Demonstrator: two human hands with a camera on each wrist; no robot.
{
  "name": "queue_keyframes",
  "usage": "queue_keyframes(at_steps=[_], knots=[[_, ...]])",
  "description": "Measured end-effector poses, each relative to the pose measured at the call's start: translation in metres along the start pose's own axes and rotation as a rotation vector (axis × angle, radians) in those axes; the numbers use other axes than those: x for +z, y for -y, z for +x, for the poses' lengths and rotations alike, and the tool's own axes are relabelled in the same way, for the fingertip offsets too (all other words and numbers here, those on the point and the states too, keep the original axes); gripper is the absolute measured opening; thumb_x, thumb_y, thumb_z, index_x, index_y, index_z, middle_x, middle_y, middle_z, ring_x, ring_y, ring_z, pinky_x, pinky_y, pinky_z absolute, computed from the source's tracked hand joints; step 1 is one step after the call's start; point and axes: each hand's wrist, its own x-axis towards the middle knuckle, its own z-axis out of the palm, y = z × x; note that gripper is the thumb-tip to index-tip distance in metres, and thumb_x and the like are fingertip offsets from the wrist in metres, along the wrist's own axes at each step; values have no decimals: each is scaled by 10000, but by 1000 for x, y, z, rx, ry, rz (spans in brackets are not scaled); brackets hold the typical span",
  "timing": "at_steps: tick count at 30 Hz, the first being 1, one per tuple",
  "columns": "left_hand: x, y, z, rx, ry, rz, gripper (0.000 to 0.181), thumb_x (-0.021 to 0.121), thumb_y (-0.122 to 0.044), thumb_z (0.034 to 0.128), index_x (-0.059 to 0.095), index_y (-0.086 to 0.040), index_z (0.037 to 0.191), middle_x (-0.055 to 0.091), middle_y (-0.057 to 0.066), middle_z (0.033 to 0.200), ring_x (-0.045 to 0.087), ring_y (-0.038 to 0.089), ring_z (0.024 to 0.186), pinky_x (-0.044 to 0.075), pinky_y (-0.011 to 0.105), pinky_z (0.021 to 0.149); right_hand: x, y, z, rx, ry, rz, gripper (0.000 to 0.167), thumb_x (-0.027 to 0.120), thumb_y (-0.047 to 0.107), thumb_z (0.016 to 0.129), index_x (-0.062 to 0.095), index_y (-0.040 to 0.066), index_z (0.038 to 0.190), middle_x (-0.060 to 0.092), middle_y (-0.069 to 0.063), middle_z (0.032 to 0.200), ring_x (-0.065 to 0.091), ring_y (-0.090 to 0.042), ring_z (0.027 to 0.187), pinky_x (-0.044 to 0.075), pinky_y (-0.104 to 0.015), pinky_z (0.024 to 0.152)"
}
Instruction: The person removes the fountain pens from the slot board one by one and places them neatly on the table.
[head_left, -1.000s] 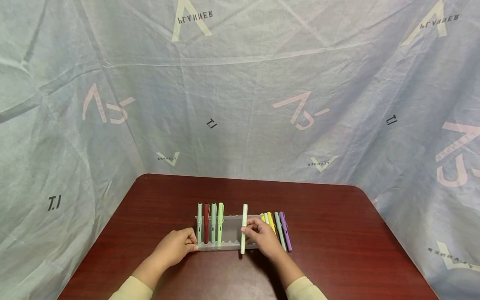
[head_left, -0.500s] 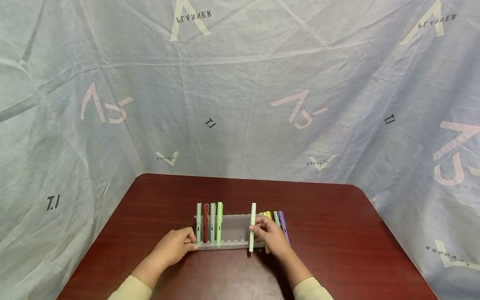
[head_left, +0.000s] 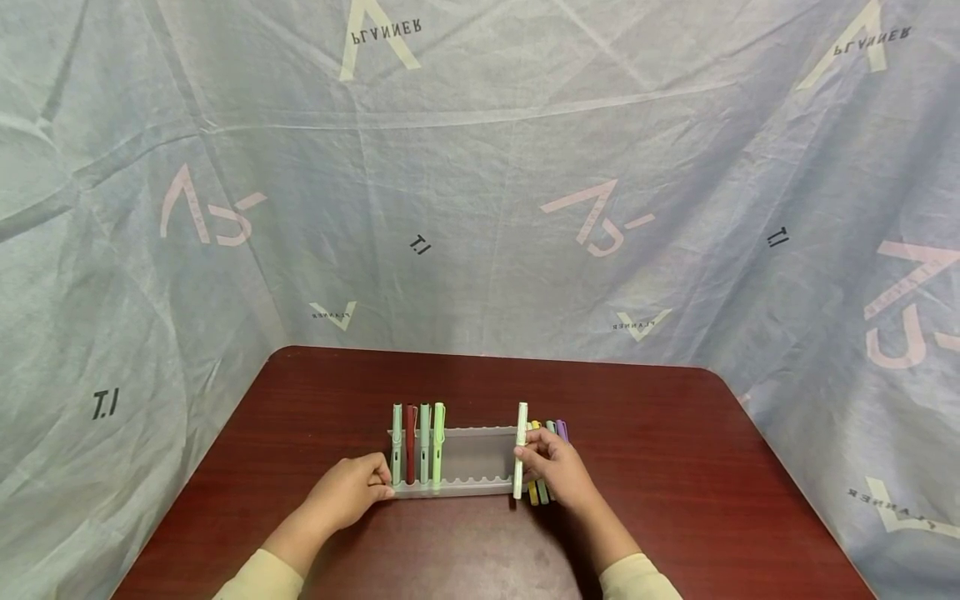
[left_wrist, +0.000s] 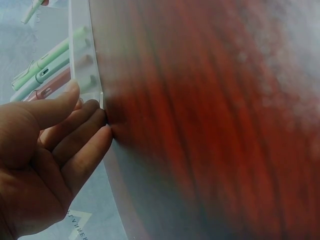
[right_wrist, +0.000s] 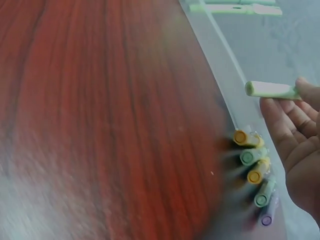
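Observation:
A clear notched rack lies across the table, with a pale green, a dark red, a grey-green and a bright green pen side by side at its left part. My left hand pinches the rack's left end; in the left wrist view that hand has its thumb and fingertips at the rack's corner. Between thumb and fingers my right hand holds a whitish-green pen over the rack's right end. The right wrist view shows this pen raised above the rack, its far end hidden by the hand.
Right of the rack, partly behind my right hand, lie several loose pens: yellow, green and a purple one. In the right wrist view their ends, such as a yellow one, form a row. Printed grey cloth hangs around the dark red table.
My right hand has moved to the right along the rack with the whitish-green pen, now covering more of the loose pens. The left hand has stayed at the rack's left end.

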Motion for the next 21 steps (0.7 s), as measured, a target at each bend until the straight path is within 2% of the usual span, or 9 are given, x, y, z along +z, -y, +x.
queue_keyframes(at_steps=[4,13,21], knots=[[1,1,1,-2,1,-5,186,777,-229,828,591,-224,831,600,-154,688,487,54,622,432,299,640,-10,-4,0,-4,-29,-9,339,676,163,936,564,-70,1154,642,-238,930,666,-214,701,579,-469,655],[1,1,2,-13,11,-2,186,773,-254,830,588,-233,836,615,-158,701,496,56,628,438,311,658,-41,-8,-5,89,-126,-48,299,650,196,958,569,-25,1142,633,-230,990,649,-220,718,581,-435,639],[1,2,2,-12,10,-3,187,775,-253,827,590,-238,835,616,-159,703,501,58,632,440,313,658,-71,-15,-10,164,-174,-111,352,636,234,969,568,-29,1193,623,-186,986,631,-245,733,580,-401,646]])
